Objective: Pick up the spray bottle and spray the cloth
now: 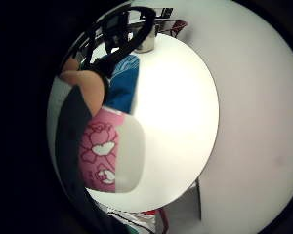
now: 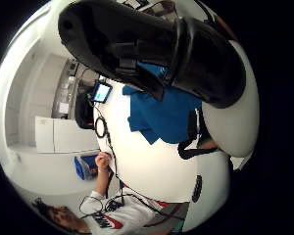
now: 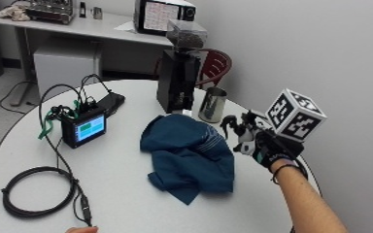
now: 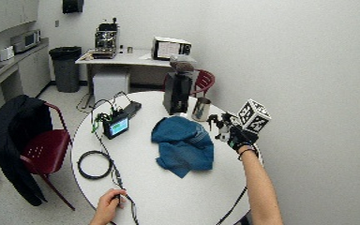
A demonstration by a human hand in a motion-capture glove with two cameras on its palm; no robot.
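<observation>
In the outside view my gloved right hand (image 3: 274,151) grips a spray bottle (image 3: 240,130) at the right side of the round white table (image 3: 128,194). Its black trigger head points left toward a crumpled blue cloth (image 3: 188,156) lying in the middle of the table. The little finger side palm view shows the bottle's white body with a pink flower label (image 1: 105,153), close to the palm, and the cloth (image 1: 122,83) beyond it. In the thumb side palm view the black spray head (image 2: 152,44) looms over the cloth (image 2: 161,115).
A black coffee grinder (image 3: 174,82) and a metal cup (image 3: 211,104) stand behind the cloth. A small screen device (image 3: 86,127) with wires sits at the left, a coiled black cable (image 3: 34,189) in front of it. A bare hand (image 3: 83,229) rests at the front edge.
</observation>
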